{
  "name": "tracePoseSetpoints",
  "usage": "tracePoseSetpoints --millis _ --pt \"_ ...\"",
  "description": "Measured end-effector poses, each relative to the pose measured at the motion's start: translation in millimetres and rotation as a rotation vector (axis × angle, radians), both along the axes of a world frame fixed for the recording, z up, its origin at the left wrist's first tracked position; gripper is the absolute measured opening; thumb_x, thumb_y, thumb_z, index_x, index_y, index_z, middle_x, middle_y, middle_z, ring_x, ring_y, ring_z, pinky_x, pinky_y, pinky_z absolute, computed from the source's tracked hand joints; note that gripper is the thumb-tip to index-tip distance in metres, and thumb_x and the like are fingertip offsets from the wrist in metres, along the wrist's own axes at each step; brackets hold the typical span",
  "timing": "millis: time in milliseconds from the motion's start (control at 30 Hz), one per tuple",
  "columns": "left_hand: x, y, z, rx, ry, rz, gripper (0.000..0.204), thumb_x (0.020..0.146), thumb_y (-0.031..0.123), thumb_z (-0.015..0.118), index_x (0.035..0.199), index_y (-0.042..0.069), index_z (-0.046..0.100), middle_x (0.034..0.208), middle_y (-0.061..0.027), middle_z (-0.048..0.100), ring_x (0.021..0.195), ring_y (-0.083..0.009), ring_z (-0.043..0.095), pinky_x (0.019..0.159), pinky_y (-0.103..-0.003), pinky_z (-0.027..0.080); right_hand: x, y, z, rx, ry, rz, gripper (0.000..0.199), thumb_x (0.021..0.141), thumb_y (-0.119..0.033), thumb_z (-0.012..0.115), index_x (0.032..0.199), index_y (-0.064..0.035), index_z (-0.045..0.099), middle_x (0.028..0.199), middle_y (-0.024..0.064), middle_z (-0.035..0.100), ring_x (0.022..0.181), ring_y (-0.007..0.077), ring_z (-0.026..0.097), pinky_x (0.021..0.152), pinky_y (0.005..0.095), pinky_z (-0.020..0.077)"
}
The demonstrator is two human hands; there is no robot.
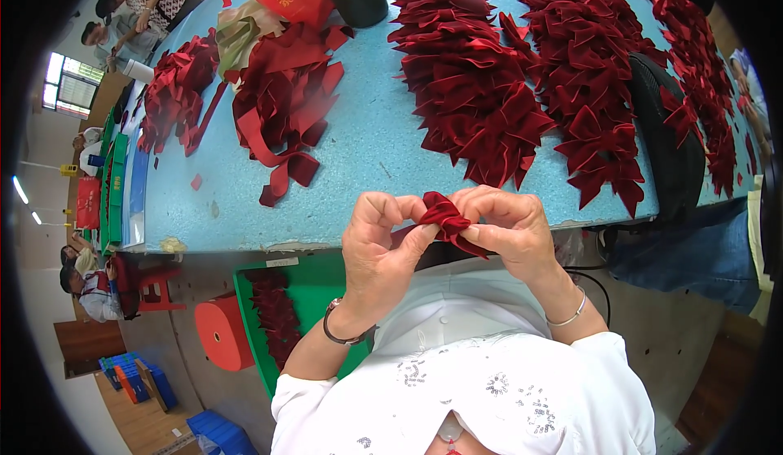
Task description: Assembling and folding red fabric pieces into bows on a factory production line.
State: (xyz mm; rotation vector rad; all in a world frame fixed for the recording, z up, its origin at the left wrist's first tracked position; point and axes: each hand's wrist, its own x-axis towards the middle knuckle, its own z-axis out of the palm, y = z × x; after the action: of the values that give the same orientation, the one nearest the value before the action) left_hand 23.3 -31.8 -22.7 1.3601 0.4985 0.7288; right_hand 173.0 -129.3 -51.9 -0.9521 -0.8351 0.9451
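Pinching the red velvet ribbon piece (pixel 446 220) just below the blue counter (pixel 367 145) edge, your left hand (pixel 377 251) and right hand (pixel 506 228) both grip it; keep its centre gathered tightly and evenly.

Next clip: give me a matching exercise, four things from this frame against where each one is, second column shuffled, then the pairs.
Things:
1. folded red ribbon piece
2. finished red bows
3. loose red ribbon strips
4. green tray

Places:
A. on the floor beside the person's left arm
B. pinched between left hand and right hand
C. piled in rows on the blue table, right part
D. heaped on the table, left part

Pairs: 1-B, 2-C, 3-D, 4-A
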Motion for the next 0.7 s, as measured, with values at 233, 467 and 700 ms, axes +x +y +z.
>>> tracePoseSetpoints --millis 233,467,700 --pt "-2.7 2.1 0.1 -0.002 -0.009 -0.018 0.034 0.079 -0.007 0.064 0.086 0.007 0.034 0.091 -0.0095 0.054 0.086 -0.0123 0.050 0.078 -0.024 0.044 1.6 1.1 -4.6 0.040 0.138 0.069 0.004 0.069 0.005 0.060 0.071 0.0019 0.059 0.081 0.0073 0.060 0.084 0.0178 0.055 0.079 0.0298 0.0419" --pt "-2.3 3.5 -4.1 0.053 0.025 0.002 0.026 0.078 -0.008 0.062 0.085 0.004 0.041 0.091 -0.0078 0.056 0.086 -0.0116 0.053 0.074 -0.025 0.047 -0.9 1.2 -4.8 0.007 0.330 0.114 0.004 0.074 0.001 0.062 0.077 0.0010 0.059 0.084 0.0074 0.059 0.086 0.0155 0.054 0.080 0.0283 0.0428" --pt "-2.0 3.0 3.5 0.322 0.165 -0.005 0.019 0.076 -0.010 0.063 0.092 0.000 0.059 0.095 -0.0067 0.057 0.089 -0.0125 0.053 0.076 -0.022 0.045 -3.0 -2.7 3.0 -0.126 0.049 0.063 0.014 0.078 0.003 0.061 0.091 0.0025 0.056 0.095 0.0100 0.057 0.091 0.0143 0.054 0.080 0.0264 0.0452"
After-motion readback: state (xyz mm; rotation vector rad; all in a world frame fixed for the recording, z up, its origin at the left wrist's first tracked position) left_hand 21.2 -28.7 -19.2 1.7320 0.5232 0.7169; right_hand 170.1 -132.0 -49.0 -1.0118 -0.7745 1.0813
